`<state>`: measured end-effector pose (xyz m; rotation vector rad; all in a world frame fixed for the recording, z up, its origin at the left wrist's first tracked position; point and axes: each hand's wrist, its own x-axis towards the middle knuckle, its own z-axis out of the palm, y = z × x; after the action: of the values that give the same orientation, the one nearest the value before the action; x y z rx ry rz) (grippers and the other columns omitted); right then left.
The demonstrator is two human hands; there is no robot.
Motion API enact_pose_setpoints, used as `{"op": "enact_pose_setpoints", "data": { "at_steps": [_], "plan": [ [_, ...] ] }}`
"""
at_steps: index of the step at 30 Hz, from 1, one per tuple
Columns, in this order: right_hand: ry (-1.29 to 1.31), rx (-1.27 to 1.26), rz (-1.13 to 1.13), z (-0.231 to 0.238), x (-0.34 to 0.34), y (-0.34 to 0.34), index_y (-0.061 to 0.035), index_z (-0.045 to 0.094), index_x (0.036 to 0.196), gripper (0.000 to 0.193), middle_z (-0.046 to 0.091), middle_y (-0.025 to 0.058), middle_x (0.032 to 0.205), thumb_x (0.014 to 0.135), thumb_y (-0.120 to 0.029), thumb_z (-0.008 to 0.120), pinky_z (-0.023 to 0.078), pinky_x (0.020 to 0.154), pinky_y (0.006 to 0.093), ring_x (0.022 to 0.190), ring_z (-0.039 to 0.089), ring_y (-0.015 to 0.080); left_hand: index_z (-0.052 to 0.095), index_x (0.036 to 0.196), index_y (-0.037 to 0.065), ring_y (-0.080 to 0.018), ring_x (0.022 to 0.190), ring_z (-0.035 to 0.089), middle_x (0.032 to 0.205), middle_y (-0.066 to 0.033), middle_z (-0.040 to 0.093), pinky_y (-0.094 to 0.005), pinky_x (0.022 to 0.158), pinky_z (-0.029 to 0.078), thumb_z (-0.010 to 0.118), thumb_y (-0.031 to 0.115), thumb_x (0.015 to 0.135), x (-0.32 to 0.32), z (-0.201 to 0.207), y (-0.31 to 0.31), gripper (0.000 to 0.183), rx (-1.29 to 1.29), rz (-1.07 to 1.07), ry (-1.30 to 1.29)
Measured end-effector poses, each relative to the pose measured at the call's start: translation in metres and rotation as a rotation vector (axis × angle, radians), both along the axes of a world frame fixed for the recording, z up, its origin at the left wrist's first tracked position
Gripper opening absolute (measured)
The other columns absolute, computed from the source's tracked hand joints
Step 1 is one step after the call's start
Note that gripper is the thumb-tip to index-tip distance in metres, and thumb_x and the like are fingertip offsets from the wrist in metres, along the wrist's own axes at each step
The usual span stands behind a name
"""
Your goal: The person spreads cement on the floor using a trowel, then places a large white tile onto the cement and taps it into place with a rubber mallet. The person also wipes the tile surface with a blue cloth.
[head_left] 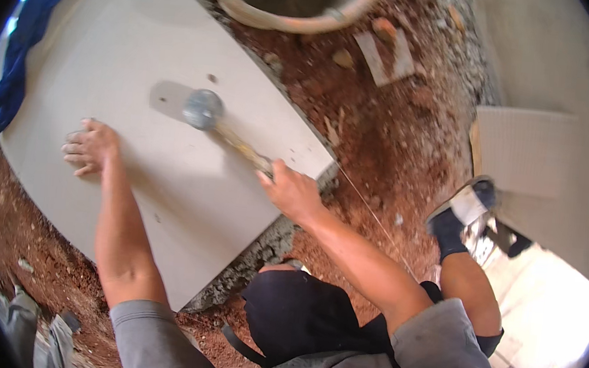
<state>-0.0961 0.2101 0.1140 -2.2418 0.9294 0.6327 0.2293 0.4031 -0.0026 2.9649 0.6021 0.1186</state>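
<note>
A large pale tile slab (181, 38) lies in front of me on a bed of grey mortar (228, 287). My right hand (292, 192) is closed round the handle of a mallet (204, 109) with a rounded grey head. The head is over the middle of the slab, a shadow beside it; whether it touches the surface I cannot tell. On the left part of the slab rests my left hand (92, 148), fingers spread, holding nothing. A few small dark specks mark the slab near the mallet.
Reddish soil (376, 142) surrounds the slab. A round tub (289, 20) stands at the far side. A thin string (370, 209) runs from the slab's right corner. Dark blue cloth (24, 44) lies along the far left edge. Tile scraps (384, 58) and a concrete ledge (554, 60) are to the right.
</note>
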Motion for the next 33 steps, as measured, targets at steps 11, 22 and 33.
{"op": "enact_pose_setpoints", "data": {
  "at_steps": [11, 22, 33],
  "plan": [
    [-0.247, 0.049, 0.161, -0.023, -0.002, -0.027, -0.0005, 0.047, 0.094, 0.037, 0.065, 0.0170, 0.072, 0.100, -0.036, 0.043, 0.055, 0.056, 0.0448, 0.062, 0.067, 0.0313, 0.016, 0.152, 0.004, -0.0376, 0.146, 0.004, 0.159, -0.0194, 0.007, -0.0639, 0.112, 0.002, 0.033, 0.078, 0.084, 0.006, -0.001, 0.027, 0.101, -0.048, -0.203, 0.129],
    [-0.253, 0.003, 0.503, -0.038, 0.016, -0.092, -0.0026, 0.046, 0.092, 0.043, 0.057, 0.0067, 0.056, 0.100, -0.044, 0.042, 0.047, 0.035, 0.0348, 0.045, 0.059, 0.0210, 0.013, 0.153, 0.008, -0.0383, 0.146, 0.005, 0.158, -0.0198, 0.007, -0.0591, 0.113, 0.017, 0.083, 0.049, 0.065, -0.267, 0.073, 0.043, 0.119, -0.121, -0.898, 0.463],
    [-0.407, -0.192, 0.536, -0.037, 0.019, -0.093, 0.0007, 0.053, 0.098, 0.045, 0.056, 0.0054, 0.060, 0.100, -0.043, 0.042, 0.047, 0.042, 0.0306, 0.049, 0.057, 0.0159, 0.017, 0.153, 0.023, -0.0297, 0.147, 0.007, 0.160, -0.0115, 0.008, -0.0623, 0.113, 0.014, 0.080, 0.054, 0.061, -0.269, 0.076, 0.033, 0.116, -0.029, -0.674, 0.554]
  ]
}}
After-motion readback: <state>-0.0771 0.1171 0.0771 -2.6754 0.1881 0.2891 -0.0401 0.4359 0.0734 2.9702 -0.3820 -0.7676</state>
